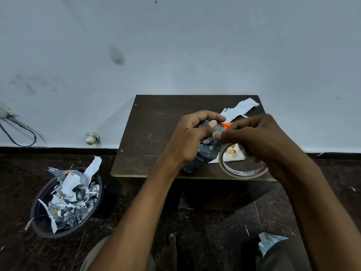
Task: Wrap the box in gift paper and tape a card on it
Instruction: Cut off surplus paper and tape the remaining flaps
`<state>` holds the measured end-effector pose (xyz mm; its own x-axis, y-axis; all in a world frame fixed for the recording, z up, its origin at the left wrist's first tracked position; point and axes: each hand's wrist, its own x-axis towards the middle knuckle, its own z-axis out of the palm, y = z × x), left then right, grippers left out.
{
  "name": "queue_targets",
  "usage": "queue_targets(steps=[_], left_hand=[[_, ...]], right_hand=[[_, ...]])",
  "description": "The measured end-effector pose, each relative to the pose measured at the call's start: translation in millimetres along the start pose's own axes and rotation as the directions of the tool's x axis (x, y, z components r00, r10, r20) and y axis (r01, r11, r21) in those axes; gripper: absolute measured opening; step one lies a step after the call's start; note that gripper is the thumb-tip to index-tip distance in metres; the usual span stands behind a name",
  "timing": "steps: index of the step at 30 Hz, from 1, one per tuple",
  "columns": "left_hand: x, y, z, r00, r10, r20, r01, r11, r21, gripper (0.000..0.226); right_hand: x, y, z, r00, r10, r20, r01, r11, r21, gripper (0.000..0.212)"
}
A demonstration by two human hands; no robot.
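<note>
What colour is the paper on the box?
Dark blue with small pictures on it, seen in the head view on the box the left hand grips.

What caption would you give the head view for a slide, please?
Left hand grips the paper-wrapped box on the dark table, right hand pinching at its top, beside a tape roll.

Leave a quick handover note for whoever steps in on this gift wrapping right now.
Left hand: grips the box, already covered in blue gift paper, tilted on the small table.
Right hand: fingertips pinched at the box's upper end, apparently pressing down a fold or tape; what it holds is too small to tell.
Tape roll lies flat on the table's near right edge, a patterned paper scrap inside its ring.
Done: paper is around the box.
Left: finish sealing the end, then tape on the card; no card is clearly visible.
</note>
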<state>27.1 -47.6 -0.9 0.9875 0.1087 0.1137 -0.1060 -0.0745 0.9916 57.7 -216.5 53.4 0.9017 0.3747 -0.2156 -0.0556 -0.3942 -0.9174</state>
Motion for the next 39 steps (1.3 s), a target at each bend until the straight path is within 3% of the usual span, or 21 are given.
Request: queue_targets(steps=[16, 22, 26, 30, 39], left_hand=[[0.1, -4.6, 11.4, 1.000, 0.023, -0.007, -0.023, 0.998, 0.067, 0.033], [0.2, -5.0, 9.7, 0.999, 0.043, -0.002, -0.043, 0.999, -0.004, 0.034], [-1.5, -4.7, 10.7, 0.997, 0.021, 0.072, -0.016, 0.997, -0.072, 0.031], [-3.6, -6.1, 12.1, 0.985, 0.085, 0.150, -0.079, 0.996, -0.047, 0.042], [-4.2, -5.2, 9.1, 0.987, 0.077, 0.142, -0.071, 0.996, -0.047, 0.041]], right_hand=[[1.1, -3.9, -0.9, 0.995, 0.095, 0.014, -0.094, 0.995, -0.046, 0.012], [9.3, 2.0, 7.5, 0.971, 0.232, -0.058, -0.235, 0.969, -0.072, 0.050], [10.9, 4.0, 6.4, 0.961, 0.269, -0.064, -0.274, 0.957, -0.098, 0.032], [11.3, 6.1, 2.0, 0.951, 0.302, -0.065, -0.309, 0.938, -0.155, 0.029], [12.5, 6.4, 3.9, 0.947, 0.306, -0.096, -0.318, 0.936, -0.152, 0.026]])
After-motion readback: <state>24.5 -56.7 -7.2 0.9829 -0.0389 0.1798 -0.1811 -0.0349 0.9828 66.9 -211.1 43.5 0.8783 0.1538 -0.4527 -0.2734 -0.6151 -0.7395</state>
